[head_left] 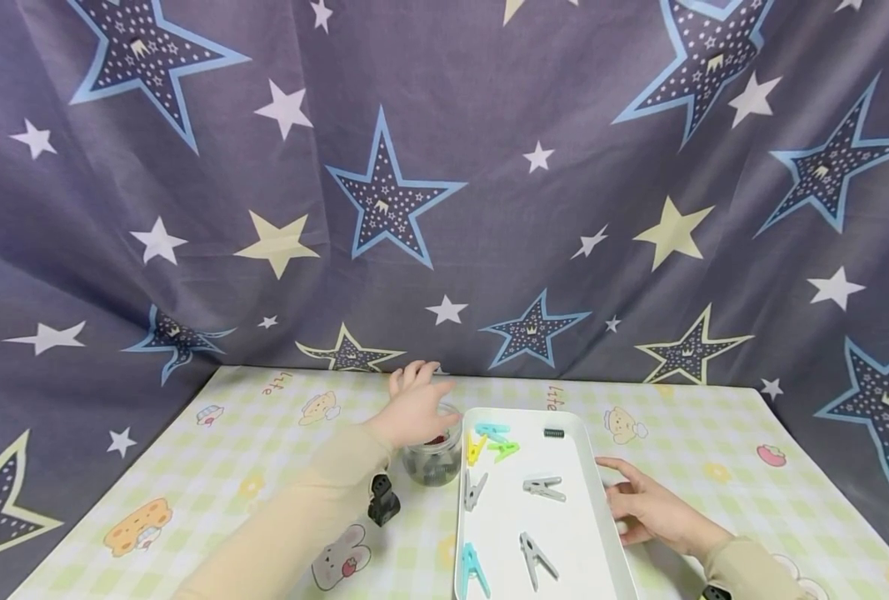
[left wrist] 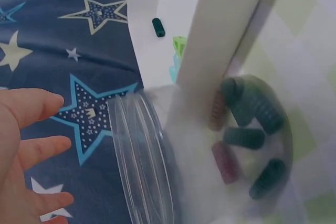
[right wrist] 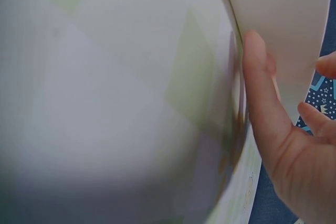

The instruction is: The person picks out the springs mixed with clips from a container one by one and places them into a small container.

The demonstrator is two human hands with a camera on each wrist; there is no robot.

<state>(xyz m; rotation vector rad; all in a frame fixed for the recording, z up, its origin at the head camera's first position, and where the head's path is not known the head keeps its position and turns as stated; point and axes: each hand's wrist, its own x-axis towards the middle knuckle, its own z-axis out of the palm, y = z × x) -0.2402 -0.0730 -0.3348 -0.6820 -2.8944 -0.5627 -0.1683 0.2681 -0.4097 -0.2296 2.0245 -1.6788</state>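
Note:
My left hand (head_left: 412,414) is over a clear plastic jar (head_left: 432,468), its fingers spread and holding nothing. In the left wrist view those fingers are apart from the jar's ridged rim. Through the jar's wall show several small ribbed cylinders, dark green (left wrist: 244,137) and dull red (left wrist: 225,162). Against the jar's right stands a white rectangular tray (head_left: 504,508). My right hand (head_left: 657,508) is at the tray's right side, fingers extended and touching its outer wall. One dark green ribbed cylinder (head_left: 554,433) lies at the far end inside the tray.
Several clothespins lie in the tray: grey ones (head_left: 537,560), light blue ones (head_left: 472,570), a yellow one (head_left: 476,450) and a green one (head_left: 504,451). A checked cloth (head_left: 264,492) covers the table. Behind it hangs a dark star-patterned curtain (head_left: 489,250).

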